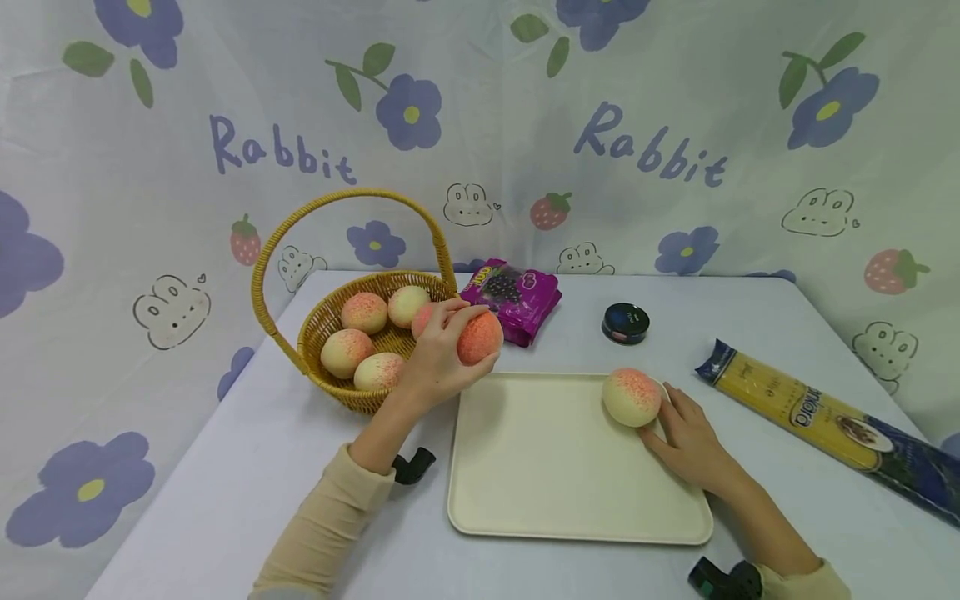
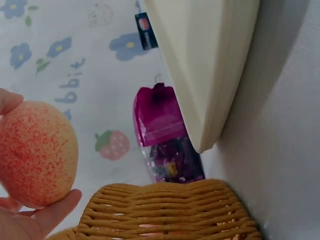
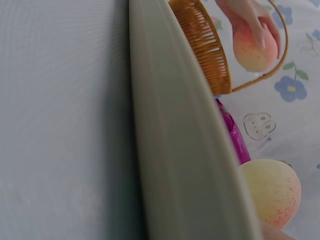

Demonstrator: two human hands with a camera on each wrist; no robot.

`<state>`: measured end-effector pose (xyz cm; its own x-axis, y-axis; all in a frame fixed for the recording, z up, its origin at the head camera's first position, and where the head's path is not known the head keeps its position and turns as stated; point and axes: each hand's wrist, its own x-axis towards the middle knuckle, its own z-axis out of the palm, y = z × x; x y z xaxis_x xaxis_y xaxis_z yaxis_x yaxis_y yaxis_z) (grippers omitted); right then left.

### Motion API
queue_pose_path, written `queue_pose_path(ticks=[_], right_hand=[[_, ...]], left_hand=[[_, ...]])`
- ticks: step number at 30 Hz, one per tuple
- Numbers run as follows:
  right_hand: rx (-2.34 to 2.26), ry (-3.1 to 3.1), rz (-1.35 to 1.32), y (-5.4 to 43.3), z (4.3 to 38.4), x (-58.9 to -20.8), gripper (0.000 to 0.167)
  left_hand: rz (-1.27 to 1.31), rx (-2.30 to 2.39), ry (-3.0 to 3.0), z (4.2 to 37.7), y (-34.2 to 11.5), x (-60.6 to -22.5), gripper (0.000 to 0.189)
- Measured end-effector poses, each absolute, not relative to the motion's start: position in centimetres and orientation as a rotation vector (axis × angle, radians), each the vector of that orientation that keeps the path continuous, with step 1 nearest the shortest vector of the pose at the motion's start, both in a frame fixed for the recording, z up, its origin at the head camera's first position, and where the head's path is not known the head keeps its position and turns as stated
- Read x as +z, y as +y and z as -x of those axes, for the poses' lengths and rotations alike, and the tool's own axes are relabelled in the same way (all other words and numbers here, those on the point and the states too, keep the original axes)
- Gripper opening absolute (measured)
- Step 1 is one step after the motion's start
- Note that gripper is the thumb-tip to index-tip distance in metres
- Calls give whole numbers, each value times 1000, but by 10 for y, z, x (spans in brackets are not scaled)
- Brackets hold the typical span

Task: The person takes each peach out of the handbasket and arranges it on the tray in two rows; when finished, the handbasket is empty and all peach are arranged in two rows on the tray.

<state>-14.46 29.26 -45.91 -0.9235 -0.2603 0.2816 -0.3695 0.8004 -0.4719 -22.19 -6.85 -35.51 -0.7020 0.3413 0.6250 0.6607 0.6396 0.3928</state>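
My left hand (image 1: 442,354) holds a peach (image 1: 480,337) above the right rim of the wicker basket (image 1: 352,400); its thumb and fingers lie on either side of the fruit in the left wrist view. Inside the basket lie several more peaches, one partly hidden behind that hand. Another peach (image 1: 632,397) sits on the cream tray (image 1: 570,467), near its far right corner. Beside it is my right hand (image 1: 692,442), with fingers extended along the fruit's right side and the thumb near its lower edge. In the right wrist view only a bit of this hand shows below the peach (image 3: 272,192).
Behind the tray lie a purple grape-printed packet (image 1: 513,296) and a small round dark tin (image 1: 626,322). A long yellow and blue pasta packet (image 1: 810,412) lies at the right. The basket's tall handle (image 1: 262,283) arches up. A printed curtain (image 1: 480,125) hangs behind the table.
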Motion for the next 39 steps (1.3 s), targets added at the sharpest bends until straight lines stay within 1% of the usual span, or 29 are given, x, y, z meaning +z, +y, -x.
queue_pose_path(ticks=[9, 19, 34, 39], right_hand=[[785, -2835, -473, 294, 147, -455, 65], [814, -2836, -460, 289, 143, -460, 65], [822, -2846, -443, 291, 143, -459, 65], [814, -2836, -453, 292, 144, -456, 65]], left_hand=[[805, -773, -2387, 224, -59, -351, 55], [878, -791, -2424, 221, -47, -359, 57], [1088, -761, -2475, 219, -25, -361, 58], [1121, -766, -2492, 219, -17, -360, 58]])
